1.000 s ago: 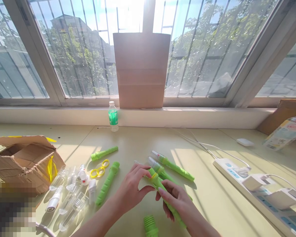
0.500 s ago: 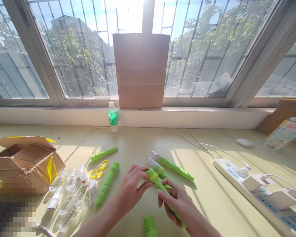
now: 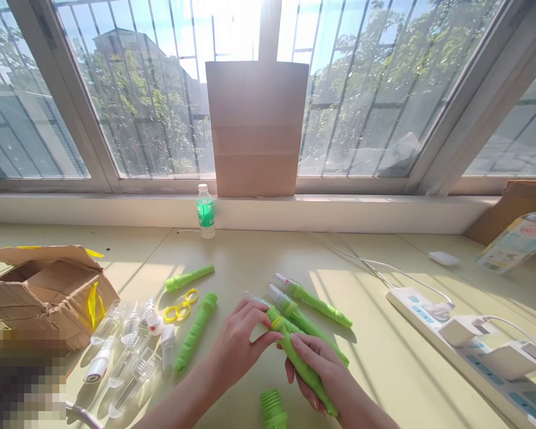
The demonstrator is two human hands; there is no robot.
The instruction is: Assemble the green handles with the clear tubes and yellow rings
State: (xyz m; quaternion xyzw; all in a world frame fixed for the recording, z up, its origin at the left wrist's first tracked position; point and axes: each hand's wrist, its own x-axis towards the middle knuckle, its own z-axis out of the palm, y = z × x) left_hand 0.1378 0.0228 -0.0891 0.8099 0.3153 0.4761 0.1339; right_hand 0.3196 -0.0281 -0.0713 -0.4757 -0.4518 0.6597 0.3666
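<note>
A green plastic handle [image 3: 304, 364] with a threaded upper end lies slanted in my right hand [image 3: 319, 363], whose fingers wrap its body. Around the base of that thread sits a yellow ring [image 3: 276, 322]. The thumb and fingers of my left hand [image 3: 245, 330] pinch the ring there. Just beyond my hands, a green handle with a clear cap [image 3: 284, 302] lies partly hidden behind them. Another capped green handle [image 3: 321, 305] rests farther right. Close to me, a threaded green piece [image 3: 273, 408] is cut off by the frame's bottom edge.
Loose yellow rings [image 3: 182, 310] lie between two uncapped green handles, one near [image 3: 195, 333] and one far [image 3: 190, 277]. Several clear caps [image 3: 129, 369] and white-ended pieces are left, beside a cardboard box [image 3: 49, 298]. A power strip [image 3: 446, 345] with cables runs along the right. A bottle [image 3: 206, 211] stands behind.
The handle in my right hand has turned slightly, and the right fingers have shifted along it. My left fingers stay at the yellow ring. The other things lie as before.
</note>
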